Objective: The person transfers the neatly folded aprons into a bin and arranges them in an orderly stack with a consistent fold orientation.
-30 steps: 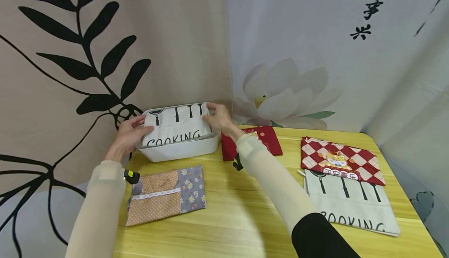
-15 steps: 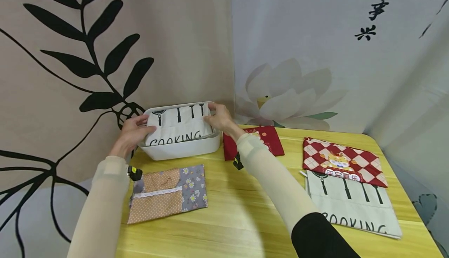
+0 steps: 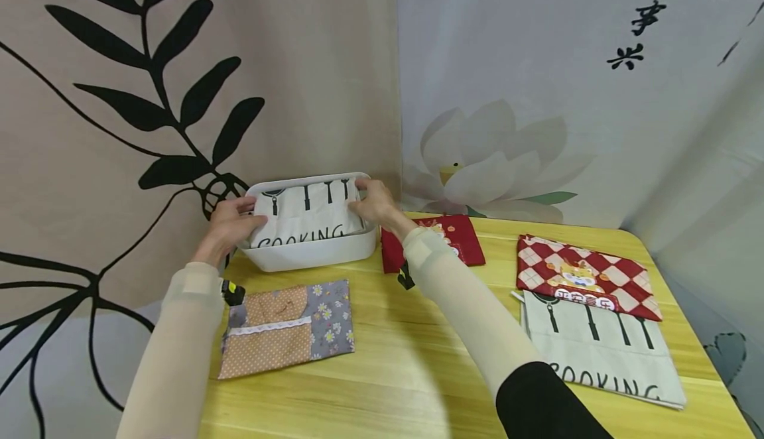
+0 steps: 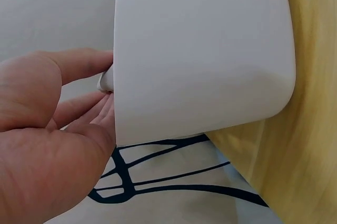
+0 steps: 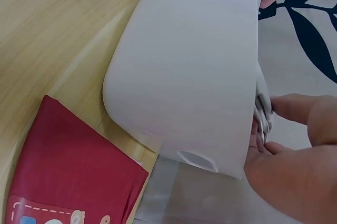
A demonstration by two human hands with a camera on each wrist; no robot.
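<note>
A folded white apron printed with utensils and "COOKING" lies inside a white plastic bin at the back left of the table. My left hand pinches the apron's left edge between thumb and fingers, just over the bin's rim. At the other end my right hand holds the right edge the same way. The right wrist view shows the thumb and fingers on either side of the apron's folded layers. Much of the apron is hidden behind the bin's wall in both wrist views.
In front of the bin lies a folded floral and polka-dot apron. A dark red folded cloth sits right of the bin. Farther right, a red checked folded cloth overlaps another white "COOKING" apron. Curtains hang behind the table.
The apron has sunk slightly lower in the bin, with both hands keeping hold of it, and more of the back rim shows. The head view has shifted a little.
</note>
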